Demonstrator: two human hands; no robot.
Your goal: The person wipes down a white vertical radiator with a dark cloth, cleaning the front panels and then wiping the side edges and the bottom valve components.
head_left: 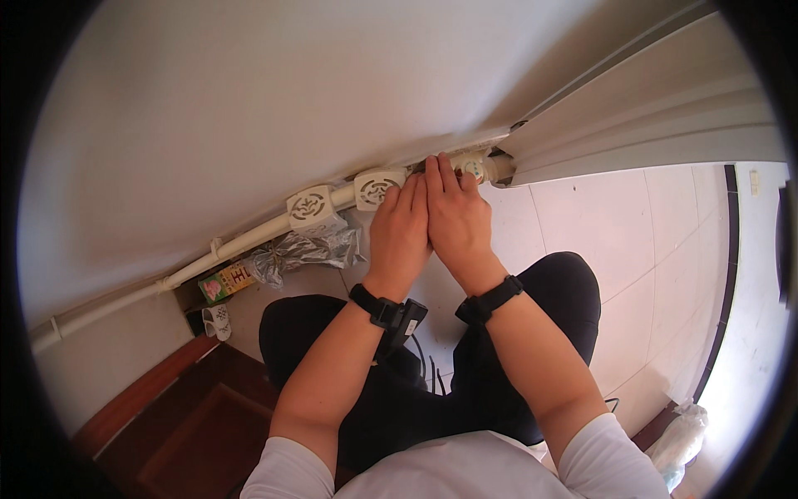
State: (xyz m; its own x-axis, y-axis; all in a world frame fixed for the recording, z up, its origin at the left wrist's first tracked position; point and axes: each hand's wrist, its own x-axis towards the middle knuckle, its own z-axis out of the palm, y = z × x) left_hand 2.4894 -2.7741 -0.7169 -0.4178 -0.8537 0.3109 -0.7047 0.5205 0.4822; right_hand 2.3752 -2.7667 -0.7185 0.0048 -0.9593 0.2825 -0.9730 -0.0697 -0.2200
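Observation:
My left hand (pixel 401 237) and my right hand (pixel 457 216) meet side by side over the white pipe (pixel 264 233), where it runs low along the wall. Both backs face up and the thumbs are out of sight beneath. The fingers are close together and bent over the pipe, and whatever they grip there is hidden. Just left of my left hand, a white cover with cut-out slots (pixel 376 192) sits around the pipe. Another such cover (pixel 312 209) is further left. Beside my right fingers is a white round valve knob (pixel 473 170) at the pipe's right end.
A white radiator panel (pixel 648 100) rises at the right. Crumpled silver foil (pixel 303 254) and a green-and-yellow box (pixel 226 283) lie under the pipe, near a small white slotted piece (pixel 217 322). Brown wooden furniture (pixel 199 432) stands lower left. A plastic bag (pixel 680 437) is lower right.

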